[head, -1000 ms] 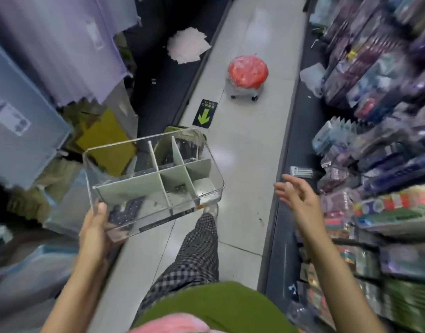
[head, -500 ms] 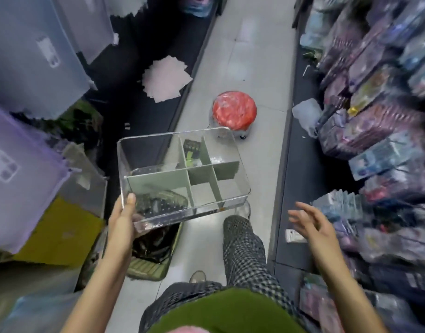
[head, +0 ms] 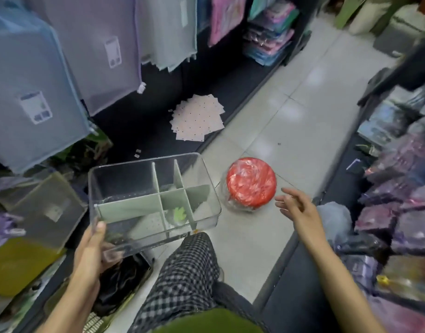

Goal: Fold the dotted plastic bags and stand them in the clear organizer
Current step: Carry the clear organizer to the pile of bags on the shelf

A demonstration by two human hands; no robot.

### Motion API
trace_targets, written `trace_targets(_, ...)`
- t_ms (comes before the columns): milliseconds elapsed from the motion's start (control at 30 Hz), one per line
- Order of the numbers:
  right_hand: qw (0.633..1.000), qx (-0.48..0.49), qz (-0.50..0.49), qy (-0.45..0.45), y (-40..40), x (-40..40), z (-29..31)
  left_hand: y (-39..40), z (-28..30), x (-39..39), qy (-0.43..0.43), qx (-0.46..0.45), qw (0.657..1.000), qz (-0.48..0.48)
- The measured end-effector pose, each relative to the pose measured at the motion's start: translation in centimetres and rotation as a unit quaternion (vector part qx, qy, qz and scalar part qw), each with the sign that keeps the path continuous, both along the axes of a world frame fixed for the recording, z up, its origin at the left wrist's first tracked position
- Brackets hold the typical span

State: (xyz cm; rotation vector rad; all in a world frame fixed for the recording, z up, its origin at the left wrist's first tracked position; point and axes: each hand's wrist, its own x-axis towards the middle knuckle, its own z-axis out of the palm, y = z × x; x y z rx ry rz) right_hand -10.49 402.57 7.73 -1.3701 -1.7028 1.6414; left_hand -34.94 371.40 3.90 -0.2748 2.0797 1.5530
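Observation:
My left hand (head: 92, 251) grips the near left corner of the clear organizer (head: 125, 179), thumb on the rim, and holds it in the air above my checked trouser leg. Pale green dividers split the organizer into several compartments, and no bags are in it. A fanned pile of dotted plastic bags (head: 198, 117) lies on the dark base shelf further up the aisle on the left. My right hand (head: 297, 206) hovers open over the floor, holding nothing, just right of a red stool.
A red round stool (head: 251, 182) wrapped in plastic stands on the tiled aisle floor (head: 300, 131). Hanging mesh pouches (head: 91, 49) line the left rack. Packed goods (head: 404, 200) fill the right shelves. A dark basket (head: 125, 282) sits under the organizer.
The view has moved forward along the aisle, so the dotted bags and the stool look nearer. My left hand still carries the organizer, now further right. My right hand stays open.

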Motion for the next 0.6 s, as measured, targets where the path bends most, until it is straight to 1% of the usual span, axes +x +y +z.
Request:
trace_targets(133,0.998,0.018,0.058,0.001,9.4,-8.2,-0.5,6.2,-1.6,-4.0,-0.007,-0.016,0.997,0.072)
trace_targets(267,0.995,0.024,0.100,-0.012,17.2,-16.3,-1.7,13.1,-4.6,-9.2,-0.024,-0.007,0.992,0.122)
trace_targets(400,0.994,0.008,0.106,-0.023,23.9,-23.5,-1.3,19.9,-6.3,-14.9,-0.039,-0.012,0.992,0.119)
trace_targets(600,0.988,0.010,0.148,-0.037,32.6,-32.1,-1.0,28.0,-6.1,-20.8,-0.049,-0.023,0.991,0.119)
